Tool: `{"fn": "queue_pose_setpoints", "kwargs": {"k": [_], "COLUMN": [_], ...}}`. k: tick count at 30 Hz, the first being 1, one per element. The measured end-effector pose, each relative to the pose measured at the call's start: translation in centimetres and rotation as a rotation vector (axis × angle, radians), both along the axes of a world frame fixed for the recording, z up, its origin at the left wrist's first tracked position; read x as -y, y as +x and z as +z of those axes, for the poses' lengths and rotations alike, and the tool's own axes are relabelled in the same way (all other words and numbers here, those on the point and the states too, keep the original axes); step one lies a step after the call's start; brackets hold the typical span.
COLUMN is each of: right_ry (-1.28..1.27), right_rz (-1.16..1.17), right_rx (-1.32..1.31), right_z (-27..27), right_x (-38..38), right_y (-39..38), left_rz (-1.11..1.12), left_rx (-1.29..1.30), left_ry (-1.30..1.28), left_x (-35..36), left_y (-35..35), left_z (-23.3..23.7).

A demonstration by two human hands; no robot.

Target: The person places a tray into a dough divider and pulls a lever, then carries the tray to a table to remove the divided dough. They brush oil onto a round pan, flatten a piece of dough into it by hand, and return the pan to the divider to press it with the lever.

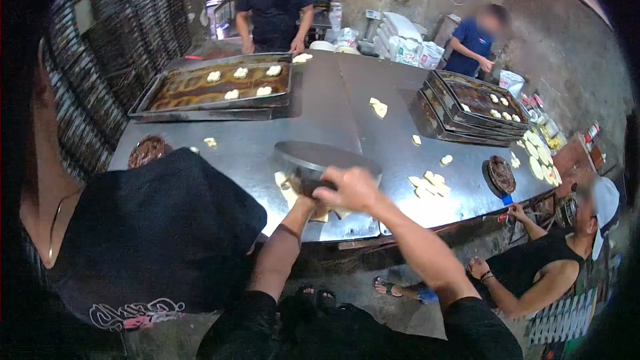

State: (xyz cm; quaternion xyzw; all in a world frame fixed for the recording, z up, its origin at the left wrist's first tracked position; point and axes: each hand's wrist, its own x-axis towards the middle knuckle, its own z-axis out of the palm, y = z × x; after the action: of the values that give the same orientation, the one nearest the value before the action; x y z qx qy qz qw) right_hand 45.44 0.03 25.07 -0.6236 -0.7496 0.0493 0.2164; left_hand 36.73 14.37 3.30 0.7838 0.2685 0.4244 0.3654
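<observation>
A wide, round metal pan-like piece is over the steel table in front of me, its near side dark. My right hand has its fingers curled at the near edge of this piece and appears to grip it. My left hand is low beside it, its fingers mostly hidden behind the right hand and the metal. Pale dough strips lie on the table under and beside my hands. Further right is a group of cut dough pieces.
Trays with shaped dough stand at the back left and, stacked, at the right. Bowls of brown filling sit left and right. One person is close on my left, another at right, two across the steel table.
</observation>
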Motion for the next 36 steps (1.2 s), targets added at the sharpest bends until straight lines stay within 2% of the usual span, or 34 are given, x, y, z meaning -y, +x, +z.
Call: {"fn": "queue_pose_setpoints", "kwargs": {"k": [3,4,5,6,8,10,11,13,14,15,19,20,21,22,27,29,31,33,35,36], "right_ry": [0.058,0.04,0.07,0.101,0.071,0.093,0.112,0.076,0.077,0.065,0.089,0.055,0.059,0.064,0.024,0.062,0.16,0.383,0.477,0.564], "right_rz": [-0.043,-0.042,-0.04,-0.037,-0.02,-0.03,-0.032,-0.058,-0.066,-0.059,-0.073,-0.091,-0.099,-0.106,-0.164,-0.212,-0.257,-0.352,-0.443,-0.535], "right_rx": [-0.137,-0.182,-0.186,-0.191,-0.238,-0.23,-0.2,-0.187,-0.172,-0.165,-0.092,-0.086,-0.112,-0.139,-0.234,-0.28,-0.338,-0.422,-0.469,-0.505], "right_z": [3.3,4.1,4.6,4.9,4.9,4.2,3.4,2.0,1.4,0.8,-1.0,-0.4,-0.1,0.1,0.7,0.0,-1.3,-2.6,-2.8,-2.9], "right_x": [-3.3,-4.4,-5.2,-5.7,-6.1,-5.5,-5.4,-4.6,-4.1,-3.8,-4.7,-5.1,-5.5,-5.9,-7.8,-8.1,-8.0,-7.9,-7.8,-7.6], "right_y": [3.5,4.7,5.6,6.2,6.3,5.5,5.1,3.9,3.4,3.3,5.5,6.1,6.9,7.6,10.3,11.0,11.1,11.2,12.0,12.3], "left_rz": [0.217,0.213,0.283,0.292,0.125,-0.245,-0.244,-0.655,-0.782,-0.787,-0.647,-0.641,-0.504,-0.367,-0.388,-0.339,-0.265,-0.214,-0.154,-0.134], "left_rx": [-0.336,-0.753,-0.841,-0.839,-0.373,0.162,0.165,0.374,0.409,0.408,0.28,0.281,0.135,-0.008,-0.278,-0.075,-0.193,-0.182,-0.164,-0.271], "left_ry": [0.32,0.457,0.397,0.392,-0.265,-0.679,-0.683,-1.334,-1.47,-1.475,-1.141,-1.14,-0.969,-0.796,-0.551,-0.59,-0.703,-0.575,-0.779,-0.789], "left_x": [-1.5,-1.0,0.8,1.0,0.7,0.4,1.3,2.7,2.2,2.6,5.4,6.0,6.8,7.6,11.7,14.2,15.9,17.6,19.8,20.5], "left_y": [1.1,0.5,0.5,1.2,2.8,5.3,5.1,4.8,6.1,7.2,9.9,9.8,9.6,9.1,1.4,-3.5,-8.3,-13.2,-17.6,-19.7], "left_z": [-1.0,0.7,3.7,3.7,2.8,1.1,2.5,5.0,4.9,4.6,4.1,4.2,4.2,4.3,2.8,3.1,3.9,2.1,2.6,2.5]}}
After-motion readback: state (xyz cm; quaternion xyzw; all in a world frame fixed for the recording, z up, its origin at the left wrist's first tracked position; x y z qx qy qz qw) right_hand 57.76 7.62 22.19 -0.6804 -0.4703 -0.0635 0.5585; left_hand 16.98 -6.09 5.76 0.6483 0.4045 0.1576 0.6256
